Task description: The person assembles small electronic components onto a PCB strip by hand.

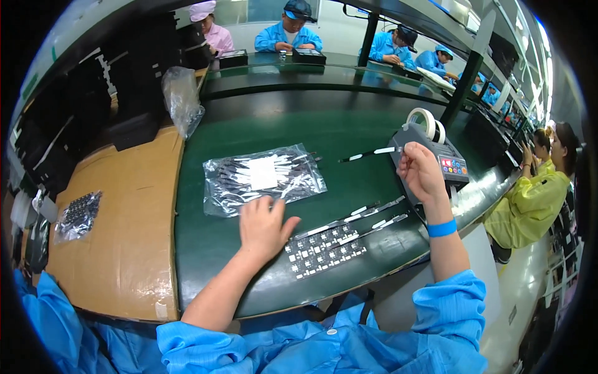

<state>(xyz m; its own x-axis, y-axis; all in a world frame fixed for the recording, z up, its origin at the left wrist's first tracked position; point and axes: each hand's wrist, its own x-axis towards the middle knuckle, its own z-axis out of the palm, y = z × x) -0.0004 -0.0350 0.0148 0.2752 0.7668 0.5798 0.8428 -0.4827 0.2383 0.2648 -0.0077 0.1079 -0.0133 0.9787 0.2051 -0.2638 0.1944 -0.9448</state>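
My right hand (422, 171) is raised in front of the tape dispenser (450, 148), its thumb and finger pinching the right end of a thin black-and-white strip (367, 154). The strip points left across the green table, above its surface. My left hand (265, 227) lies with fingers spread and thumb apart, fingertips at the near edge of a clear plastic bag (218, 187). Inside that bag are many similar strips and a white paper label (263, 173). Between my hands, a panel of small black circuit boards (324, 254) lies flat, with several loose strips (355, 215) on and beside it.
Brown cardboard (124, 249) covers the left side, bearing a small bag of dark parts (80, 215). An empty-looking clear bag (182, 100) hangs beyond it. A dark post (467, 90) rises behind the dispenser. Co-workers sit across the table; a person in yellow (529, 199) is at right.
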